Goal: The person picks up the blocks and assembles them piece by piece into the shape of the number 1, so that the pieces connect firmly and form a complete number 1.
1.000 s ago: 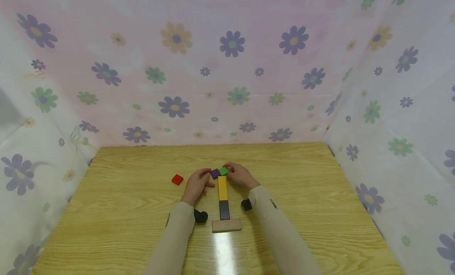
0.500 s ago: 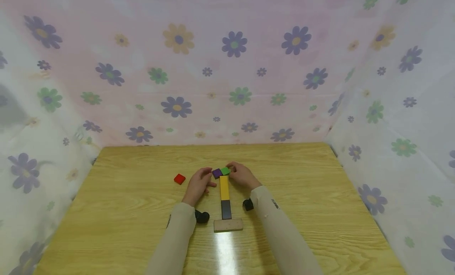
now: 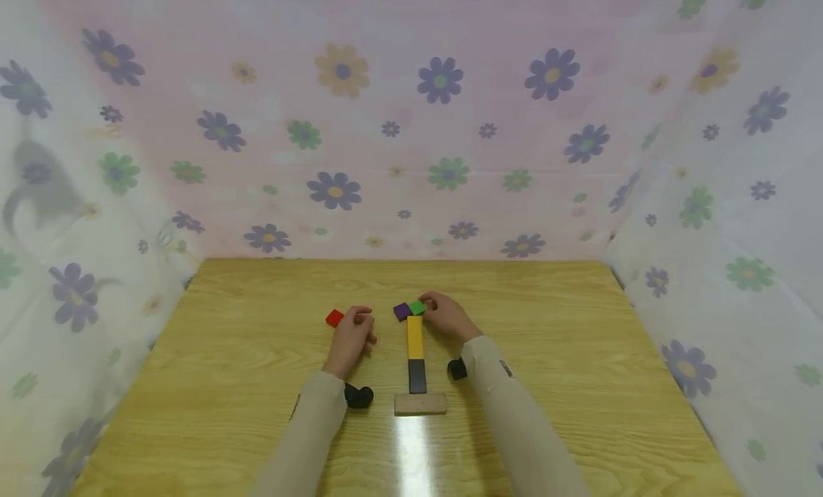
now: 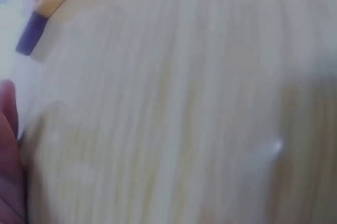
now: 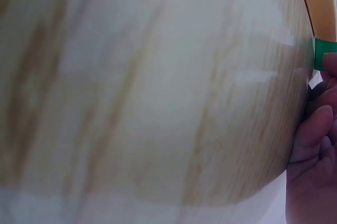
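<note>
My right hand (image 3: 450, 317) holds the right corner of a green square block (image 3: 416, 308) between thumb and fingers; the right wrist view shows the fingers at this green block (image 5: 325, 48) too. Against its left side lies a purple square block (image 3: 402, 311). Both sit at the far end of a long yellow block (image 3: 415, 338), which continues into a black block (image 3: 417, 376) and a pale wooden bar (image 3: 421, 404) laid crosswise. To the left, my left hand (image 3: 350, 338) is loosely curled with nothing in it, fingers beside a red square block (image 3: 334, 318) and partly overlapping it.
The wood-grain table (image 3: 527, 297) ends at a flowered cloth wall (image 3: 411, 218) behind, with more cloth on both sides. Black wrist cameras hang under the sleeves, the left camera (image 3: 360, 397) near the wooden bar. Light glares on the table in front.
My left hand has left the purple block's side and moved left to the red block. The right hand stays at the green block. The head view has shifted slightly.
</note>
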The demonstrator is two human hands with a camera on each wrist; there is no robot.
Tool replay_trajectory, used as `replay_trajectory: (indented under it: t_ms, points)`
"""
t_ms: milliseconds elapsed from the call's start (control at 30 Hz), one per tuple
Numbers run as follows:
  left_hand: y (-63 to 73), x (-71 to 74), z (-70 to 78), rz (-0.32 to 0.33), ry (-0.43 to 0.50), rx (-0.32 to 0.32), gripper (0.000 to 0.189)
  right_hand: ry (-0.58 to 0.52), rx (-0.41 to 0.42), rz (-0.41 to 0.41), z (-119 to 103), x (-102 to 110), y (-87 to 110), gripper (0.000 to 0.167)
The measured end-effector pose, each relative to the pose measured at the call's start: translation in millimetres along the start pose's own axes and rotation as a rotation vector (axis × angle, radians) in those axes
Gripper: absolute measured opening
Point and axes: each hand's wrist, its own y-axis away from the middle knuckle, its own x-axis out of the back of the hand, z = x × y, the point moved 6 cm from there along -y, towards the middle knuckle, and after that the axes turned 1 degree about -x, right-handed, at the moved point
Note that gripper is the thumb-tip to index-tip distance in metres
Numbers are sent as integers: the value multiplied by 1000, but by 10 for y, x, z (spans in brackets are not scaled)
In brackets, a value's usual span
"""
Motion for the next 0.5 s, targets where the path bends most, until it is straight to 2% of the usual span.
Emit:
replay_trajectory:
  t_ms: [233,333,500]
  points:
    - [101,203,-43,36,-115,13,19,-16,-4,-15,12,-10,2,34]
    - [159,272,-46,50,-95,17,19,-32,-15,-21,16,-6,-2,34]
    - [226,446,-58,150,-48,16,19,-45,-28,-27,20,-2,6,33]
